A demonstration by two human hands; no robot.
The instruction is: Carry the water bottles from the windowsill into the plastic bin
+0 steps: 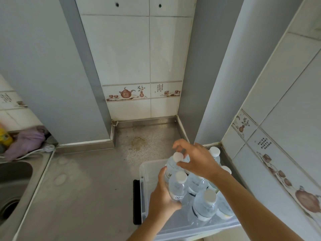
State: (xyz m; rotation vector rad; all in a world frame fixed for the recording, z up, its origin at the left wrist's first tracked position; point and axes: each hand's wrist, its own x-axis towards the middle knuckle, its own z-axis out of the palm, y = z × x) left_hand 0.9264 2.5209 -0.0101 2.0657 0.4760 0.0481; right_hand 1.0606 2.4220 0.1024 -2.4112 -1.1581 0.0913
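Looking down at a steel counter (90, 188), clear plastic bin (147, 173) sitting at the right end by the tiled wall (278, 119). Already holding a bunch of water bottles (205, 207) standing upright inside, white caps up, packed close together.

Left hand (163, 197) wrapping around the front-left bottle (177, 187), fingers curled tight on its side, thumb running up toward the shoulder. Bottle sitting in the bin's left part, touching its neighbours.

Right hand (196, 161) hovering over the bottle behind it (174, 162), fingers spread and bent like a claw around the white cap (178, 157), thumb just beside the cap. Can't tell if actually pinching it or only close.

Off to the left: sink (13, 186), purple cloth (26, 141) bunched on the ledge, something yellow (5, 136) beside it, too blurry to name.
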